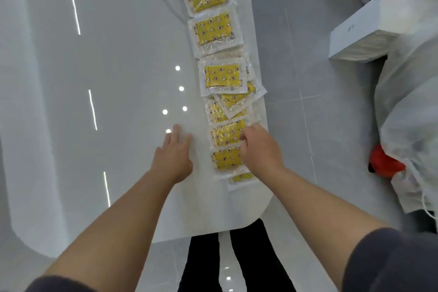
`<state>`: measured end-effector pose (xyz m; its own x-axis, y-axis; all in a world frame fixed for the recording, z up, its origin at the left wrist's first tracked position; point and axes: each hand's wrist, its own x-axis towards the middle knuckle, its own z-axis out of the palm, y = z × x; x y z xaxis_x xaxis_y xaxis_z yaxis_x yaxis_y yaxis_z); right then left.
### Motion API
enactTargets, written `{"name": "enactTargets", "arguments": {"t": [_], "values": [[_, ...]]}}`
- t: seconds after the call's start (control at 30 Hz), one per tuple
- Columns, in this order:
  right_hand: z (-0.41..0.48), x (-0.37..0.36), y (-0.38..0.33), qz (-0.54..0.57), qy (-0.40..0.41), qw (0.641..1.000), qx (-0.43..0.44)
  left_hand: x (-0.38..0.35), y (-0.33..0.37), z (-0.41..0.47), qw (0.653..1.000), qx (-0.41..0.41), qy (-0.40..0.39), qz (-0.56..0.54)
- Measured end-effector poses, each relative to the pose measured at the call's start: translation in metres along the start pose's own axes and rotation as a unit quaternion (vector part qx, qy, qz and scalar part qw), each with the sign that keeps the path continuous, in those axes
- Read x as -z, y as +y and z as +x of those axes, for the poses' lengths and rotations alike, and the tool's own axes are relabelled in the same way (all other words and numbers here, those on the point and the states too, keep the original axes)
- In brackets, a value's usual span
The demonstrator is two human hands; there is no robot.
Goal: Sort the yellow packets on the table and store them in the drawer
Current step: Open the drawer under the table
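While the left hand [174, 153] is lying flat on the white table [106, 78], fingers straight and slightly spread and holding nothing, it is steadying none of the stock; the row is sitting at its three o'clock, apart from it. The yellow packets [222, 77] are running in an overlapping line from twelve o'clock down past the middle of the view, hugging the table's right edge. Near the close end of that line the right hand [259, 149] is curling over the gripped packet [226, 135]. Thumb and fingers seem to be pinching its right margin, though blur is making the contact hard to confirm.

The danger is lying in the overlap. Each sleeve is resting partly on its neighbour, so a quick lift is likely dragging the ones at six and twelve o'clock of it along. The skewed packet [237, 99] is already reaching the edge with one corner. A sideways pull toward three o'clock is risking a slide onto the floor [296, 54]. Glossy film on a glossy top is probably offering little friction. No drawer is showing in view.
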<state>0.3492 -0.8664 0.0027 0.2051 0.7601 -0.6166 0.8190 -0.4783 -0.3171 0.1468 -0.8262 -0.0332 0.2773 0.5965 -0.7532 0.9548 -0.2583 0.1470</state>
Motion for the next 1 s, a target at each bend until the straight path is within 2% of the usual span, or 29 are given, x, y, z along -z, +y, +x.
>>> {"name": "enactTargets", "arguments": {"t": [0.07,0.13,0.27,0.43,0.57,0.73,0.83,0.9,1.0], "values": [[0.012,0.022,0.024,-0.010,0.032,0.999,-0.036,0.005,0.025,0.012,1.000,0.001,0.002,-0.027],[0.025,0.035,0.043,-0.029,0.033,0.998,-0.049,0.008,0.043,0.025,0.999,0.008,-0.038,-0.038],[0.051,0.047,0.060,-0.124,-0.089,0.988,-0.012,0.006,0.054,0.035,0.995,0.045,-0.080,-0.026],[0.079,0.050,0.074,-0.227,-0.200,0.947,0.111,0.016,0.054,0.032,0.992,0.054,-0.114,-0.014],[0.092,0.063,0.088,-0.305,-0.232,0.909,0.165,0.015,0.064,0.031,0.988,0.082,-0.132,0.015],[0.118,0.084,0.095,-0.387,-0.294,0.843,0.230,0.021,0.063,0.028,0.983,0.097,-0.157,0.029],[0.127,0.100,0.091,-0.420,-0.312,0.811,0.261,0.021,0.061,0.027,0.985,0.098,-0.140,0.007],[0.133,0.109,0.088,-0.428,-0.320,0.795,0.287,0.019,0.062,0.025,0.986,0.117,-0.103,-0.057],[0.149,0.125,0.090,-0.410,-0.326,0.793,0.310,0.025,0.066,0.031,0.969,0.182,-0.025,-0.166]]}}
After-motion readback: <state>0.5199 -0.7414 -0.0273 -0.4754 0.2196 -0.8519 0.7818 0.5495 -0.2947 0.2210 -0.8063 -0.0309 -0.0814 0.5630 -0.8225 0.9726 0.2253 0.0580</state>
